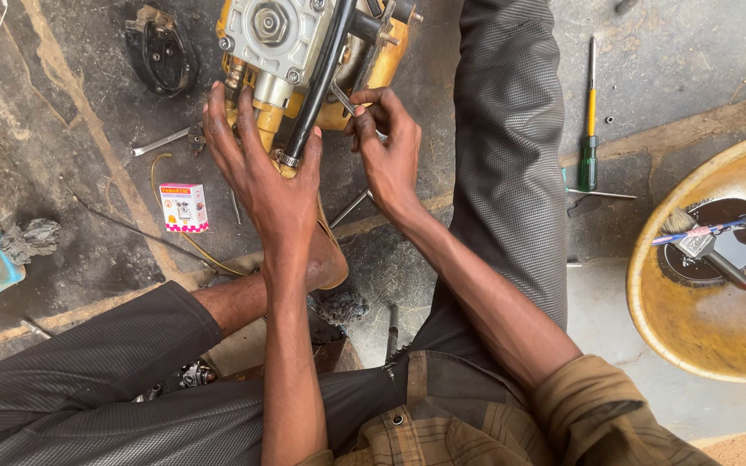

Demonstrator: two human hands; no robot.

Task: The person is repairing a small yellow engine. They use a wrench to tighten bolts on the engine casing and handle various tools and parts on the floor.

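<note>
2 hands at work on a part-stripped yellow engine (304, 52)
Left hand (265, 173) spread wide, steadying the engine; right hand (386, 142) pinches a small metal tool (343, 97); black cover (161, 56) already off, reassembly remaining.

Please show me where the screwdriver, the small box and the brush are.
screwdriver (588, 160): head view, on its green handle.
small box (184, 208): head view, on its printed front face.
brush (678, 223): head view, on its bristles, in the yellow basin.

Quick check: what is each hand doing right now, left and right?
Left hand: open, fingers spread against the yellow engine.
Right hand: closed, pinching a small metal tool at the engine.
</note>
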